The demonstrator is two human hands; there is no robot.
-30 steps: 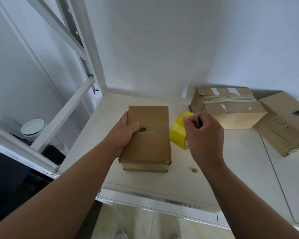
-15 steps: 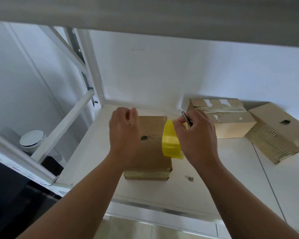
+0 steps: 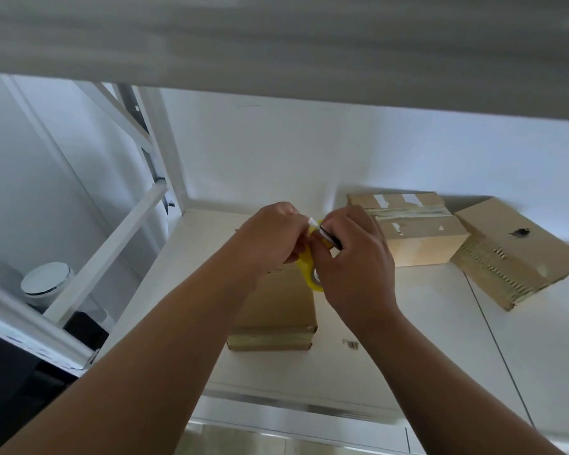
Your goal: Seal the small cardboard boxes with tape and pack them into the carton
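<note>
A small brown cardboard box (image 3: 273, 310) lies on the white shelf (image 3: 424, 339), partly hidden under my hands. Above it I hold a yellow tape roll (image 3: 307, 269). My right hand (image 3: 355, 267) grips the roll together with a thin black-tipped tool. My left hand (image 3: 271, 236) meets it from the left and pinches the roll's upper edge, where a small white tab shows. Both hands are raised above the box and do not touch it.
Two more cardboard boxes stand at the back right: one with torn tape marks (image 3: 414, 228) and a tilted one (image 3: 509, 254) beside it. A small scrap (image 3: 350, 343) lies on the shelf. A white frame post (image 3: 165, 149) rises at left; an upper shelf edge (image 3: 276, 54) hangs overhead.
My left hand left the box, rose and came to the tape roll. My right hand lifted the roll from the shelf to above the box. The view tilted upward.
</note>
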